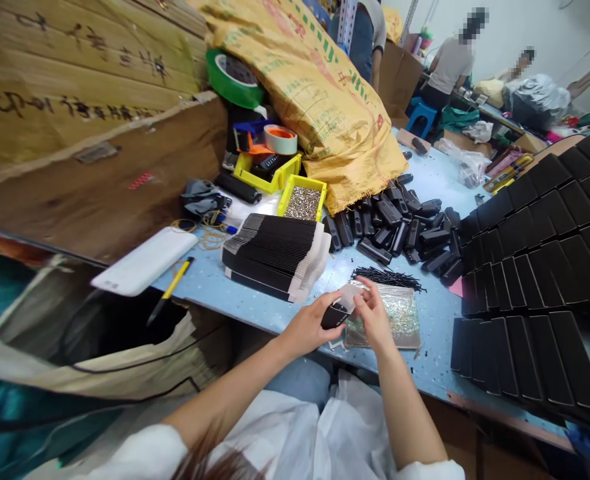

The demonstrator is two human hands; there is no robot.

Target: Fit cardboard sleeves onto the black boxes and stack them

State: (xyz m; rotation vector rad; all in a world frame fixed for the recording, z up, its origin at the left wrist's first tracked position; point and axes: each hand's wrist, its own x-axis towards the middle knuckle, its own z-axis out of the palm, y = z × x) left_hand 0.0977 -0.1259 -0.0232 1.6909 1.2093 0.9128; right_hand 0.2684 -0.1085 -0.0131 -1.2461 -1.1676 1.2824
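Observation:
My left hand (305,325) is wrapped around a small black carton (335,316) just over the table's front edge. The carton's white inner flap stands up at its end. Thumb and fingers of my right hand (373,316) close on that flap from the other side. Behind my left hand lies a stack of flattened black cartons (269,252) with white edges. A shiny, plastic-covered pad (395,317) rests beneath my right hand, and thin black strips (389,279) lie along its far edge.
Black handheld devices (399,220) are heaped under a yellow woven sack (325,100). Rows of black boxes (535,267) wall off the right side. A yellow bin (302,199) holds small metal parts. At left are a white power bank-like slab (145,260) and a yellow cutter (177,280).

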